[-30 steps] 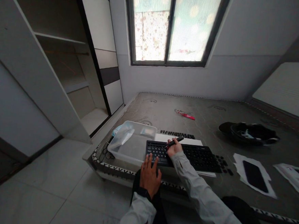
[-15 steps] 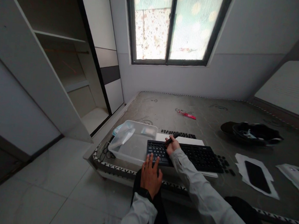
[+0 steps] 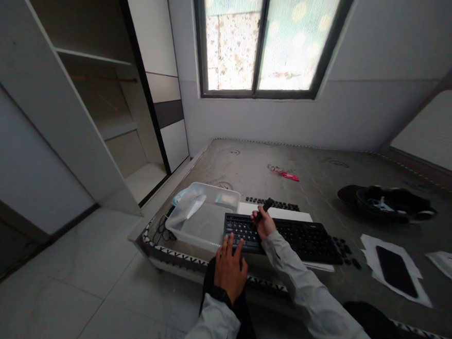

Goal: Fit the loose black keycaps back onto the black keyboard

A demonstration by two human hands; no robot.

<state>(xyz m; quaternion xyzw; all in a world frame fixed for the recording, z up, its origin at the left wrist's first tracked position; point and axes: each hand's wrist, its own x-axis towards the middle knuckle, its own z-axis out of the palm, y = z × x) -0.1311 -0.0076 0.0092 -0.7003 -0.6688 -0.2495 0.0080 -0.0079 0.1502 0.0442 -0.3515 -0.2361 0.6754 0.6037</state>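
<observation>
A black keyboard (image 3: pixel 302 239) lies in front of me, partly over white sheet-like material (image 3: pixel 285 213). My left hand (image 3: pixel 230 268) is spread, its fingertips at the keyboard's near left edge. My right hand (image 3: pixel 264 225) is closed around a short black stick-like tool (image 3: pixel 268 204), held over the left-middle part of the keys. The tool's upper end sticks up above my fist; its lower end is hidden by my fingers. Loose black keycaps (image 3: pixel 272 202) stand in rows behind the keyboard, and several more keycaps (image 3: pixel 346 250) lie off its right end.
A clear plastic box (image 3: pixel 202 230) with a bag inside stands left of the keyboard, beside a dark cable (image 3: pixel 162 229). Rightward are a phone-shaped black slab (image 3: pixel 397 271) on white paper and a black cap (image 3: pixel 396 206). A red packet (image 3: pixel 287 175) lies farther back on the mattress (image 3: pixel 242 160).
The black tool in my right hand has swung from a slant to a steeper angle. My left hand keeps its place at the keyboard's edge. The whole view has shifted slightly.
</observation>
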